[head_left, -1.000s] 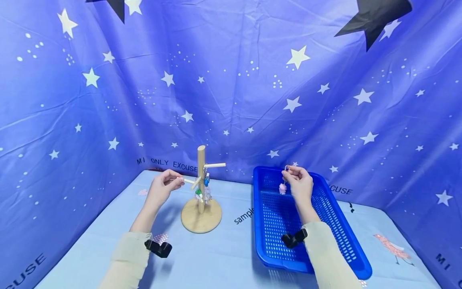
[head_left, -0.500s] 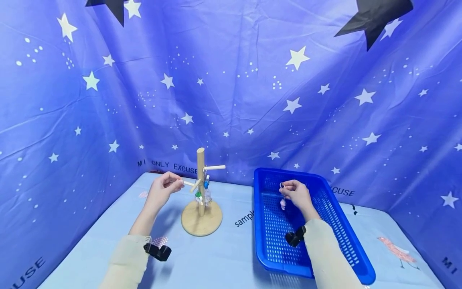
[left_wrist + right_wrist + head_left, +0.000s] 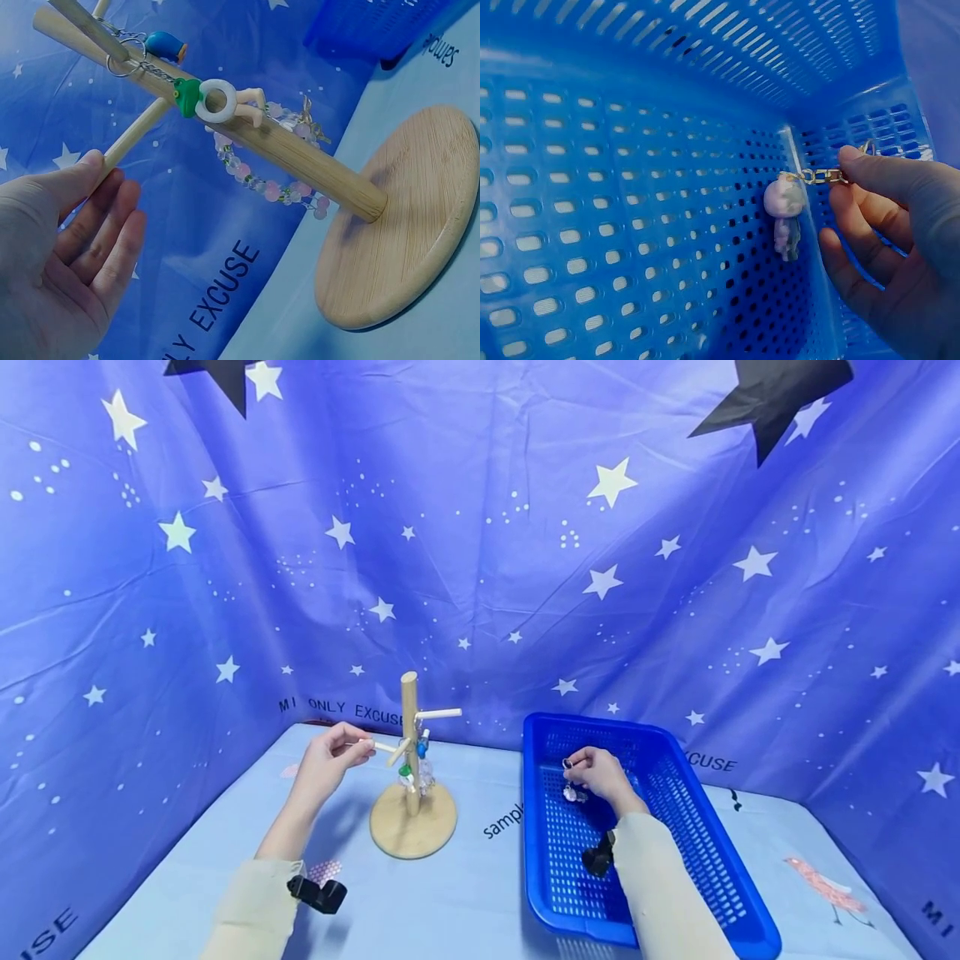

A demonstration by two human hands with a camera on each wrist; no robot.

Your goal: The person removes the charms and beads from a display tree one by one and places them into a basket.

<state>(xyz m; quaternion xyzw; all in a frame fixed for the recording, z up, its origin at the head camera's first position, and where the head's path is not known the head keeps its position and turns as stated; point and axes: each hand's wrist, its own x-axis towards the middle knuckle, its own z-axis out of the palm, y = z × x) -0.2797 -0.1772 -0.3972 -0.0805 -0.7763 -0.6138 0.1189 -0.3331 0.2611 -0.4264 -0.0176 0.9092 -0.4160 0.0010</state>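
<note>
My left hand (image 3: 330, 764) pinches the end of a thin peg (image 3: 137, 131) on the wooden stand (image 3: 397, 225), thumb against forefinger. From the stand hang a green frog keychain with a white ring (image 3: 217, 101), a blue charm (image 3: 163, 46) and a pink-and-clear beaded bracelet (image 3: 244, 174). Over at the blue basket (image 3: 534, 860), my right hand (image 3: 603, 777) holds a keychain (image 3: 784, 202) by its gold chain and ring between thumb and fingers. Its pale pink figure dangles inside the basket walls, above the perforated floor.
The stand's round base rests on the light blue cloth (image 3: 465, 902), left of the basket. Another bare peg (image 3: 441, 714) points right near the post's top. Behind the table hangs a blue star-printed curtain (image 3: 480, 568).
My right hand has moved down and slightly left, lowering the keychain into the basket. The left hand keeps its pinch on the peg. The head view has shifted slightly.
</note>
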